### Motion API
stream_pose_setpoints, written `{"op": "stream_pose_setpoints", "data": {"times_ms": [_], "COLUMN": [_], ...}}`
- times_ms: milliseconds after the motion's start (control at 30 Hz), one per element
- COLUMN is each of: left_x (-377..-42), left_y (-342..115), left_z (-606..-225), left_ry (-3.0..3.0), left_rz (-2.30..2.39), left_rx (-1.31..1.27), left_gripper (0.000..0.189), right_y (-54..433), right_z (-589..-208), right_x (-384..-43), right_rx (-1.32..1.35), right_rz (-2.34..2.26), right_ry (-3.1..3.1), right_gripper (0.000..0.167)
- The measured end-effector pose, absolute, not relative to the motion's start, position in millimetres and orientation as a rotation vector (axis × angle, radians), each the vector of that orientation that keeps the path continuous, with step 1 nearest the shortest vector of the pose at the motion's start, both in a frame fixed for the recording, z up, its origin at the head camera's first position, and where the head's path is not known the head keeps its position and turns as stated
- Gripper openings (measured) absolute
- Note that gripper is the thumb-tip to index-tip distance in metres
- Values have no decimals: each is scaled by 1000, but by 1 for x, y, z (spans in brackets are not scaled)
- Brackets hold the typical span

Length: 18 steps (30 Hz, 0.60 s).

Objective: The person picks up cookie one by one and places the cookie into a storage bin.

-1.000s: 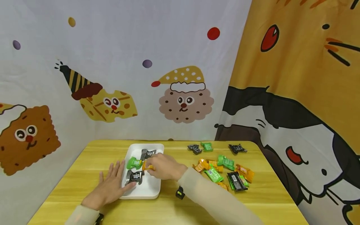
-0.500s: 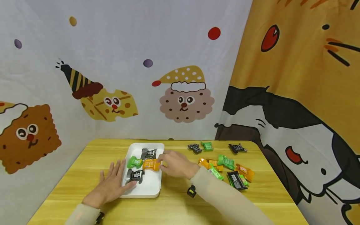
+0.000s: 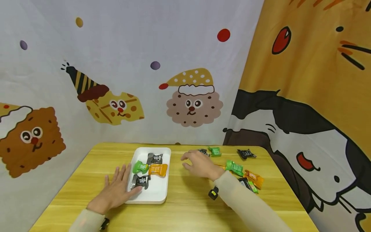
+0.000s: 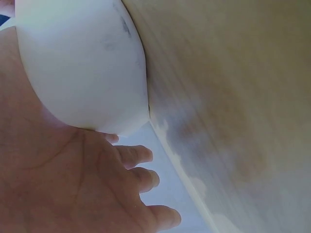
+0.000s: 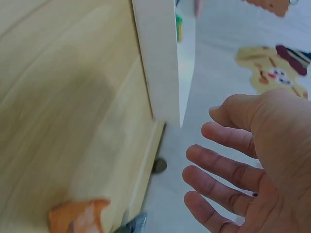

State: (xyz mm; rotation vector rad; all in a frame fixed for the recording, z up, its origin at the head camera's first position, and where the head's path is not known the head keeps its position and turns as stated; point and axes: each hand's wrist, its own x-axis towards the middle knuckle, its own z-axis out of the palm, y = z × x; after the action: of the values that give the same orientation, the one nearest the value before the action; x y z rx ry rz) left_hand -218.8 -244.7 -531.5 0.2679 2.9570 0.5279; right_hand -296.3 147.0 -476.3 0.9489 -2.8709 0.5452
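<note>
My left hand (image 3: 116, 187) rests against the left side of a white tray (image 3: 157, 193), fingers straight, thumb over the rim; the left wrist view shows the palm beside the tray's wall (image 4: 87, 63). Inside the tray lie a green wrapped candy (image 3: 140, 167), an orange wrapped candy (image 3: 157, 169) and two black wrapped candies, one at the back (image 3: 155, 158) and one nearer the thumb. My right hand (image 3: 200, 165) hovers over the table right of the tray, holding nothing, its fingers loosely bent and apart in the right wrist view. The pile beyond it is partly hidden by the arm.
On the right of the wooden table (image 3: 185, 212) lie several wrapped candies, among them a green one (image 3: 234, 168), an orange one (image 3: 253, 178) and a black one (image 3: 246, 154). A further green candy (image 3: 214, 151) lies near the back edge. A printed curtain (image 3: 185, 38) hangs behind.
My right hand has let go of the orange candy in the tray and moved right, away from the tray toward the candy pile. The left hand has stayed at the tray.
</note>
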Motion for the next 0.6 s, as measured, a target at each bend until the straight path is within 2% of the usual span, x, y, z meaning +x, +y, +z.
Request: {"op": "stream_pose_setpoints", "data": {"times_ms": [600], "left_x": [-219], "left_y": [-244], "left_z": [-533], "left_ry": [2956], "left_rz": [535], "left_rx": [259], "left_gripper": [125], "right_y": [241], "right_z": [-487], "right_x": [-309], "right_rx": [620], "right_rz": [696], "right_ry": [-2965], "right_gripper": [27]}}
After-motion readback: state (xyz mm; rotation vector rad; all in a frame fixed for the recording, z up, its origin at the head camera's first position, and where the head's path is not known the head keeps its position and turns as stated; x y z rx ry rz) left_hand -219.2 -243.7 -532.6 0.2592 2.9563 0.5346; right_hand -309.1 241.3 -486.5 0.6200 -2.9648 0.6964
